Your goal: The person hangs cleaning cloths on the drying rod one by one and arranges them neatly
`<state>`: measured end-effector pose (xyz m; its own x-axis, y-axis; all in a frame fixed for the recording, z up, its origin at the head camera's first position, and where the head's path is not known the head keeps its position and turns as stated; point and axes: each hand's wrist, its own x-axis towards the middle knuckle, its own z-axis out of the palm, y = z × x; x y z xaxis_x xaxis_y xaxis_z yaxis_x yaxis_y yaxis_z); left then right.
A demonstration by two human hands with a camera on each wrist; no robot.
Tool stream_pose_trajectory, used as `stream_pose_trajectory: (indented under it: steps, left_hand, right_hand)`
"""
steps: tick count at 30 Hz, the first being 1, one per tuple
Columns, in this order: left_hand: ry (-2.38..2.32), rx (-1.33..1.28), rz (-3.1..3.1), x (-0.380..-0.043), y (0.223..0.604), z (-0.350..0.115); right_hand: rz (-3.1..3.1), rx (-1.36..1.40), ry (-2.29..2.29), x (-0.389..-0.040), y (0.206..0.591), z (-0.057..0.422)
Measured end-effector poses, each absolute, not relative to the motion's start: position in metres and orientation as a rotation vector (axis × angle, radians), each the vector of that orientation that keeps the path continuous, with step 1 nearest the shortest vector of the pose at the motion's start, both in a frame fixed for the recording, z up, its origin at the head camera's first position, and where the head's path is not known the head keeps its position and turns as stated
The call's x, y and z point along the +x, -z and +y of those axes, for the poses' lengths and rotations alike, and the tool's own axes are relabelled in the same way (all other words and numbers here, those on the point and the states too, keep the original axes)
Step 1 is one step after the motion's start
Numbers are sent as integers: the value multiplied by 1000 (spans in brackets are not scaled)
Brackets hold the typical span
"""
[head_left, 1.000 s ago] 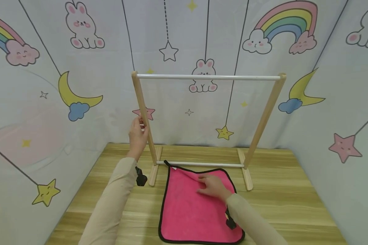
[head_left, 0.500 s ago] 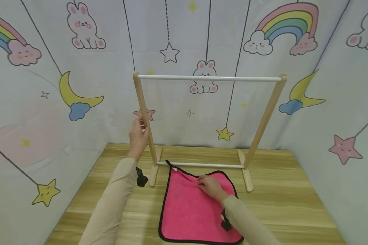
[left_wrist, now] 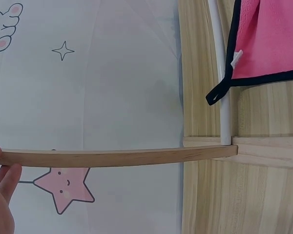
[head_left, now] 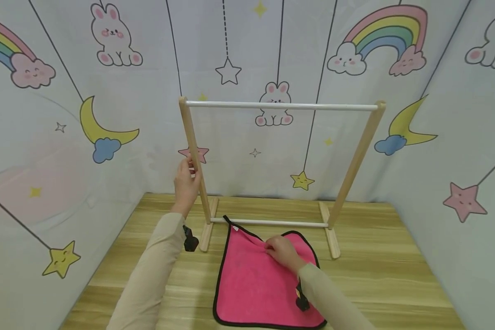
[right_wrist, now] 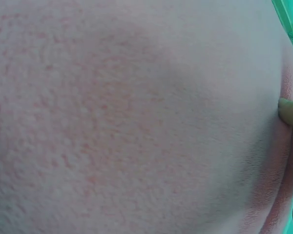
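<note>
Where right hand (head_left: 283, 252) gaped, cloth (head_left: 251, 284) now pinched

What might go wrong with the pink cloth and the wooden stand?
The black loop overlaps the low white bar, so it might snag if the pink cloth gets pulled.
The right hand pinches only a small bit of cloth, so it could slip away.
The left hand holds just one wooden post, so the stand might wobble or twist if bumped.
</note>
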<state>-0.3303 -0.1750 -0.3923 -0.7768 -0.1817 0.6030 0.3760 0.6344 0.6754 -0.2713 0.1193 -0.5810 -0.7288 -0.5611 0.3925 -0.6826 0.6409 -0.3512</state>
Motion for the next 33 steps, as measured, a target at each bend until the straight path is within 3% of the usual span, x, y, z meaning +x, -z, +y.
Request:
stream_pose_trajectory:
  steps: [12,22,33]
  left_hand:
    - [1091,-146,-2194,-331,394,-174]
    - [1100,-145,-2190,-331,394,-174]
    - [1111,-127,-2206,-330,393,-174]
  right_hand:
    - [-2702,858,-754,-261,584,115]
    - [-2628,897,-751,-259,581,116]
    - [-2468,999,-728,-261,547,119]
